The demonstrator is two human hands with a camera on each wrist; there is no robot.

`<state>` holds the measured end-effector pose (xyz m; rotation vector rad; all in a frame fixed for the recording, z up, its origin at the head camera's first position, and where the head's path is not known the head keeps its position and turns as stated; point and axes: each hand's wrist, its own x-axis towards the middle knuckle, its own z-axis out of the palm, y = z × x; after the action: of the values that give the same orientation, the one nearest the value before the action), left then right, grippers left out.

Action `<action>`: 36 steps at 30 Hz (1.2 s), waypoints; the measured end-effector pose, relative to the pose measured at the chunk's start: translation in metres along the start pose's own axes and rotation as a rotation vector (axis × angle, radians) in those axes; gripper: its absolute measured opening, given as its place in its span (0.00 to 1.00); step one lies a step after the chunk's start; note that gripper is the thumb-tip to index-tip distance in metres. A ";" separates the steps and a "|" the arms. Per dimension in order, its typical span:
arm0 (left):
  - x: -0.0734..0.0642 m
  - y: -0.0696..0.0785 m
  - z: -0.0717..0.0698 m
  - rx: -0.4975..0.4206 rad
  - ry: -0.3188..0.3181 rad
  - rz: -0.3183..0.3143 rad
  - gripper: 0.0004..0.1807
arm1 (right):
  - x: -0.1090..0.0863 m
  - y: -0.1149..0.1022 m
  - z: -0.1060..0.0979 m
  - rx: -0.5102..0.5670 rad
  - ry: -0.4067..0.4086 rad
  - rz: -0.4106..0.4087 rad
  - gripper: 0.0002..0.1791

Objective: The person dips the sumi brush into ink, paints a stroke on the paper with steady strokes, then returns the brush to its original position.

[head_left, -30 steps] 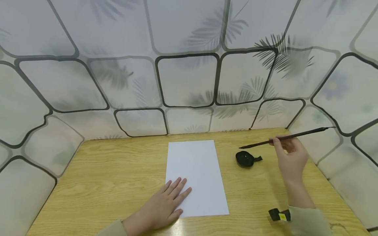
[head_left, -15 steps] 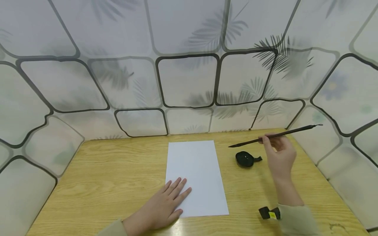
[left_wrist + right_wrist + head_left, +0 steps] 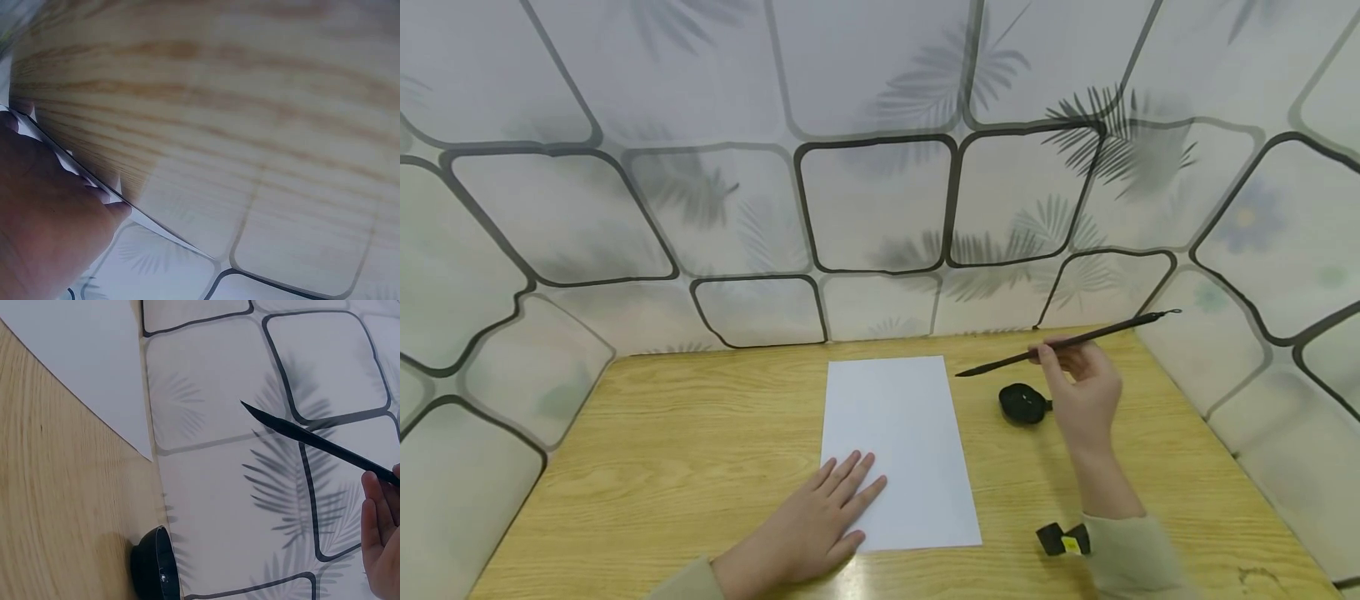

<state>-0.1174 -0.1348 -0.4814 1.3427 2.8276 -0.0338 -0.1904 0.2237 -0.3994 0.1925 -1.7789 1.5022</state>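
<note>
A dark calligraphy brush [image 3: 1105,332] is pinched in my right hand [image 3: 1086,396], its pointed black tip aimed left toward the paper's right edge. In the right wrist view the brush [image 3: 319,442] stands clear above the table. A white sheet of paper [image 3: 898,425] lies upright in the middle of the table. My left hand [image 3: 820,517] rests flat with spread fingers on its lower left corner. Just below the brush sits a small black dish [image 3: 1022,404] with a short handle, partly covered by my right hand; its dark inside [image 3: 165,569] glints in the right wrist view.
The wooden table [image 3: 700,433] meets a patterned wall [image 3: 880,208] at the back, with further panels at both sides. A black wrist device [image 3: 1063,540] with a yellow label sits by the right sleeve [image 3: 1131,554].
My right hand has moved left with the brush, carrying its tip past the black dish toward the paper. The left hand, paper and dish have stayed put.
</note>
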 end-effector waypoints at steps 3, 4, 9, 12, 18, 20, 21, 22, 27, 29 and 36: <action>0.000 0.000 0.000 -0.006 -0.012 -0.007 0.34 | -0.002 -0.002 0.005 0.012 -0.009 -0.001 0.05; 0.001 -0.001 0.001 -0.008 -0.014 -0.008 0.34 | -0.002 -0.002 0.006 0.013 -0.017 0.001 0.05; 0.001 0.000 -0.002 -0.005 -0.004 0.000 0.34 | -0.008 -0.002 0.015 0.000 -0.048 0.010 0.05; 0.001 0.001 -0.003 -0.009 -0.014 -0.003 0.34 | -0.012 0.000 0.020 -0.003 -0.061 0.011 0.05; 0.001 0.001 -0.005 -0.033 -0.052 -0.016 0.35 | -0.017 0.001 0.030 0.034 -0.074 0.017 0.04; 0.001 0.001 -0.005 -0.036 -0.064 -0.021 0.35 | -0.018 0.000 0.033 0.036 -0.081 0.019 0.04; 0.001 0.001 -0.004 -0.034 -0.069 -0.024 0.35 | -0.018 0.000 0.035 0.034 -0.084 0.022 0.04; 0.001 0.001 -0.004 -0.032 -0.071 -0.025 0.35 | -0.019 0.000 0.036 0.031 -0.088 0.027 0.03; 0.001 0.000 -0.003 -0.010 -0.048 -0.012 0.35 | -0.024 0.000 0.044 0.018 -0.109 0.062 0.03; 0.001 0.000 -0.002 0.001 -0.028 -0.004 0.35 | -0.026 0.000 0.048 0.015 -0.119 0.069 0.04; 0.000 -0.001 0.006 -0.018 -0.006 -0.003 0.35 | -0.035 0.002 0.062 0.028 -0.143 0.090 0.05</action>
<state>-0.1179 -0.1355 -0.4869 1.3321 2.8186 -0.0128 -0.1963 0.1566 -0.4224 0.2424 -1.9023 1.6120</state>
